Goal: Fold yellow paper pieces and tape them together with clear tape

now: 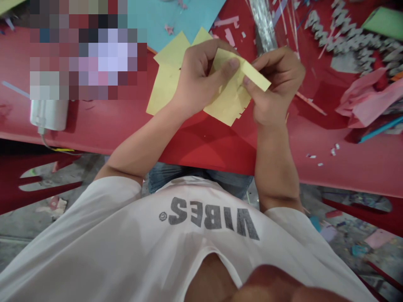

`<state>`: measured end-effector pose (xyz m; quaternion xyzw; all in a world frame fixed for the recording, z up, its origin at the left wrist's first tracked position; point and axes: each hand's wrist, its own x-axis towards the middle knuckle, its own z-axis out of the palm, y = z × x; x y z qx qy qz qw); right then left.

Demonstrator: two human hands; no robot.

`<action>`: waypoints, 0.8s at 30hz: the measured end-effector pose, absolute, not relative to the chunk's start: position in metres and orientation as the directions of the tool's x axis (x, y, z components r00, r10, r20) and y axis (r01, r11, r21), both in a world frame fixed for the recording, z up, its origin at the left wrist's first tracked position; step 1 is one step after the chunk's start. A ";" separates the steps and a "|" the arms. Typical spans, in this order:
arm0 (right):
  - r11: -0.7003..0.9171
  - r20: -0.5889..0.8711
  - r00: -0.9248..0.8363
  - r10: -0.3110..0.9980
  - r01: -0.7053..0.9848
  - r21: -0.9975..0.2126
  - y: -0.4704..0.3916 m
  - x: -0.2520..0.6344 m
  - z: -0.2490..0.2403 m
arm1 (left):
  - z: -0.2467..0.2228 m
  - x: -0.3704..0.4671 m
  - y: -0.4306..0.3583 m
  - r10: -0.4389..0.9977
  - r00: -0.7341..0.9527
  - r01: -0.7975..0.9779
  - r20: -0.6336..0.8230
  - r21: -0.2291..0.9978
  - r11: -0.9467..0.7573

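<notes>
Both my hands pinch one piece of yellow paper [225, 105] above the red table. Its upper right edge is folded over into a narrow strip. My left hand [204, 75] presses its thumb on the paper near the fold, with the fingers behind the sheet. My right hand [277, 84] grips the folded strip between thumb and fingers at its right part. Small notches show along the paper's lower right edge. Other yellow paper sheets [163, 88] lie on the table beneath and left of my left hand, partly hidden by it.
A blue sheet [151, 21] lies at the back of the red table [126, 121]. A white power bank [50, 113] with a cable sits at left. To the right are crumpled pink paper [362, 100], grey curled garland [349, 37], a clear plastic bundle [264, 25] and paper scraps.
</notes>
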<state>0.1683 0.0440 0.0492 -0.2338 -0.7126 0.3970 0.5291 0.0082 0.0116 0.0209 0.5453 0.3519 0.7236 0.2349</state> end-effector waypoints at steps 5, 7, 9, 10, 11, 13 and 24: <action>0.556 0.544 -0.328 0.773 -0.063 -0.829 0.045 0.169 0.047 | 0.026 0.012 0.005 0.745 -0.357 0.057 0.563 0.810 -0.584; 0.556 0.548 -0.319 0.773 -0.074 -0.828 0.047 0.168 0.044 | 0.021 0.009 0.008 0.770 -0.319 0.041 0.553 0.819 -0.572; 0.581 0.592 -0.297 0.749 -0.134 -0.803 0.050 0.167 0.041 | 0.015 0.006 0.013 0.733 -0.294 0.029 0.614 0.772 -0.635; 0.597 0.620 -0.285 0.731 -0.173 -0.783 0.051 0.166 0.041 | 0.011 0.005 0.016 0.739 -0.294 0.040 0.607 0.780 -0.625; 0.610 0.642 -0.280 0.714 -0.201 -0.767 0.052 0.166 0.040 | 0.008 0.004 0.018 0.730 -0.297 0.045 0.615 0.773 -0.633; 0.626 0.662 -0.279 0.696 -0.216 -0.749 0.053 0.166 0.041 | 0.006 0.003 0.020 0.727 -0.289 0.042 0.623 0.767 -0.640; 0.621 0.635 -0.304 0.710 -0.156 -0.768 0.049 0.169 0.045 | 0.027 0.008 0.003 0.782 -0.295 -0.035 0.548 0.812 -0.582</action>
